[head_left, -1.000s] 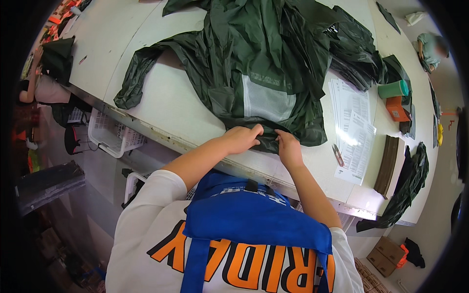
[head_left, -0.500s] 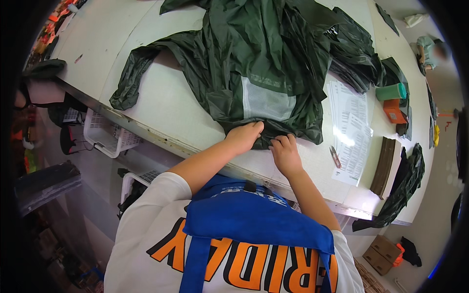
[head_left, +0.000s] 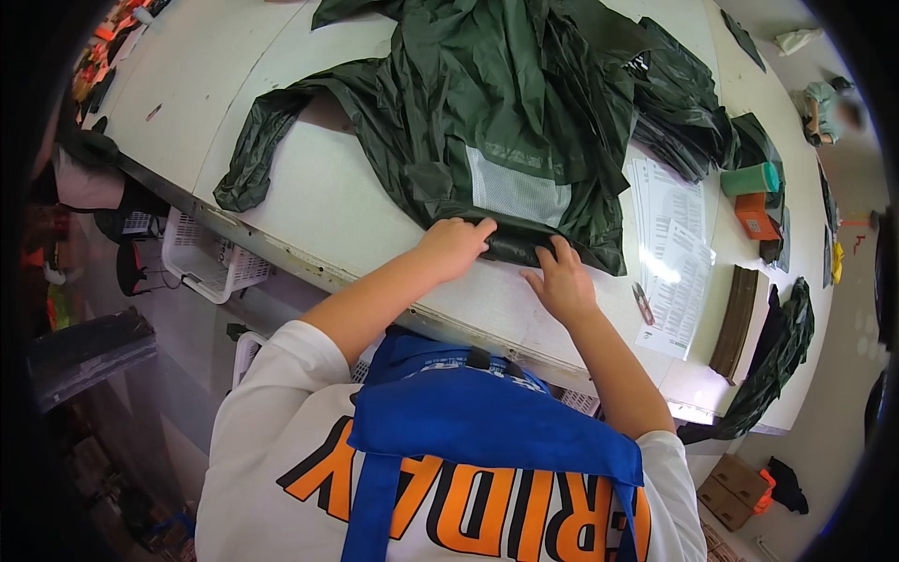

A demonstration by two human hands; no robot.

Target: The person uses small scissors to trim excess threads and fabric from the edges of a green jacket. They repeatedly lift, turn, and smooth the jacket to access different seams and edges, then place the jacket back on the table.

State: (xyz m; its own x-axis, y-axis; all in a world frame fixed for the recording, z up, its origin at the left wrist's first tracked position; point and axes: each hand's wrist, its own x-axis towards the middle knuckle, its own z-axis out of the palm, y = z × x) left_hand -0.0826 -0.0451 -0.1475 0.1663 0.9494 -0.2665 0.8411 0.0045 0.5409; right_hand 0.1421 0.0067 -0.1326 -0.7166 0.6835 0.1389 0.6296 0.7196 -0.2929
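Observation:
A dark green, thin, shiny rain jacket lies spread on the white table, one sleeve stretched out to the left. A pale mesh panel shows near its close edge, which is folded into a flat band. My left hand is closed on the left part of this band, fingers bent over the fabric. At the band's right part, my right hand rests with its fingertips on the cloth, thumb and fingers apart. The fabric under both palms is hidden.
Printed sheets and small red-handled thread snips lie right of the jacket. Beyond are a green cylinder, an orange box and more dark garments. A white basket sits below the table's left edge. Another person is far right.
The jacket's near edge has become a flatter, straighter band. My left hand has shifted left and a little up; my right hand has moved slightly right and its fingers have spread from a pinch.

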